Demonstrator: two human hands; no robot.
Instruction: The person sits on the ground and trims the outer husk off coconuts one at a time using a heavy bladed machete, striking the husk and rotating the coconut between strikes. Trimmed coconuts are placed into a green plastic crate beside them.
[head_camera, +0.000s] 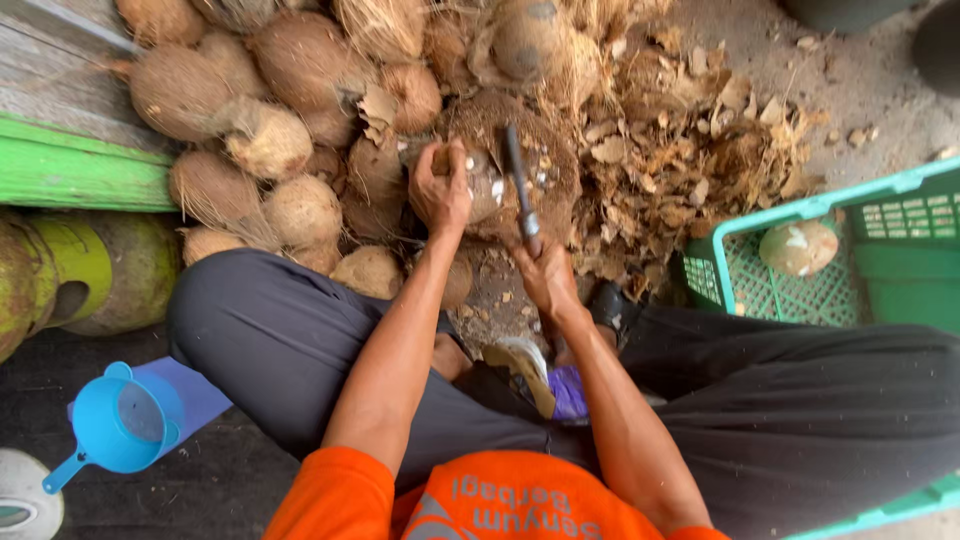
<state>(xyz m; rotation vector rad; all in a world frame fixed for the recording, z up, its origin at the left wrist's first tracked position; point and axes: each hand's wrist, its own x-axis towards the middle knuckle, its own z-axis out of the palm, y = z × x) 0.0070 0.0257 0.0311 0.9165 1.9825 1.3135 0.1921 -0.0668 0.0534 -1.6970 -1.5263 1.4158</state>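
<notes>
coconut (478, 185) on husk-strewn ground before knees | left hand (441, 190) clamped over it | right hand (545, 275) fisted on blade (518, 180) handle | advice: strike clear of left fingers, keep shell steady

Coconut pile (280, 120) ahead-left of person; husk scraps (690, 150) ahead-right. Crate (760, 215) right of scraps, peeled coconut (798, 247) inside. Gas cylinder (110, 265) far left, below pile; scoop (120, 425) on floor near left knee.
</notes>
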